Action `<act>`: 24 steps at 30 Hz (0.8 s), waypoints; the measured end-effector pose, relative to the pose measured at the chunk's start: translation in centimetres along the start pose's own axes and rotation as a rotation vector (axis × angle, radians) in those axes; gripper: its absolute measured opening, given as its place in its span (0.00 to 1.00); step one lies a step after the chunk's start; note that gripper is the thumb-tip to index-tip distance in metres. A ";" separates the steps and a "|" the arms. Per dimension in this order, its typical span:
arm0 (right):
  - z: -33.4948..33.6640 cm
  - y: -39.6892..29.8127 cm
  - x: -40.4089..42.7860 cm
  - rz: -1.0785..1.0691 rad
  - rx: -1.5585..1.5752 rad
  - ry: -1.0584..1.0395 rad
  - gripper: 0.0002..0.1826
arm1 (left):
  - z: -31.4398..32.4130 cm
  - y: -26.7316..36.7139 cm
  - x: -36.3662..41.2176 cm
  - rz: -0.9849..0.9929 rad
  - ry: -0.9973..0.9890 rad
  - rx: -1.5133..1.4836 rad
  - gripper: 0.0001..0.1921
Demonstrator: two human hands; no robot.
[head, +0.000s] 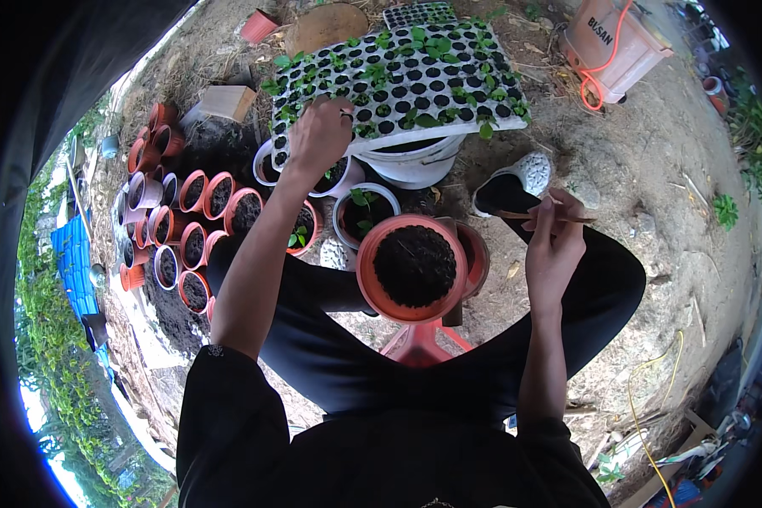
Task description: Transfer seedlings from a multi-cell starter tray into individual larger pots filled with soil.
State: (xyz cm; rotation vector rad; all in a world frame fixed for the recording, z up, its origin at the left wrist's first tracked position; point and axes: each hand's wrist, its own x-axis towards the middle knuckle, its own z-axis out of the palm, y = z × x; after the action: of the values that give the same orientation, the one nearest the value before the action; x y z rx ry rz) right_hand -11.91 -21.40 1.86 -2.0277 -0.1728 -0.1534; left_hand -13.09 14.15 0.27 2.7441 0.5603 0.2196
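My left hand [320, 132] reaches over the near left part of a white foam seedling tray [441, 133], whose many round cells hold dark soil and small green seedlings. Its fingertips are hidden, so I cannot tell whether they grip a seedling. In my right hand [554, 247] is a thin brown stick [574, 220], held level above my right knee. Between my legs stands an orange plastic pot [367, 279] filled with dark soil [414, 265]. Just beyond it, a white-rimmed pot [338, 219] contains a leafy seedling [363, 204].
A white bucket [413, 168] sits beneath the tray. Several soil-filled pots [193, 244] crowd the ground at left, near a wooden block [227, 103]. At upper right is a plastic container [616, 51] with an orange hose [588, 86]. My shoe [534, 173] rests below it.
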 end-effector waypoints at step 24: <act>-0.6 -0.8 -0.1 0.028 0.104 0.005 0.12 | 7.3 1.3 14.1 0.112 0.079 0.277 0.09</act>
State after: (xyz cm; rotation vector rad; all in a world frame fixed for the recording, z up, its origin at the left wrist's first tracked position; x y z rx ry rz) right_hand -12.17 -21.60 2.84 -1.9248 -0.1460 -0.1291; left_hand 1.77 16.65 -4.95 3.0513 0.4902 0.2984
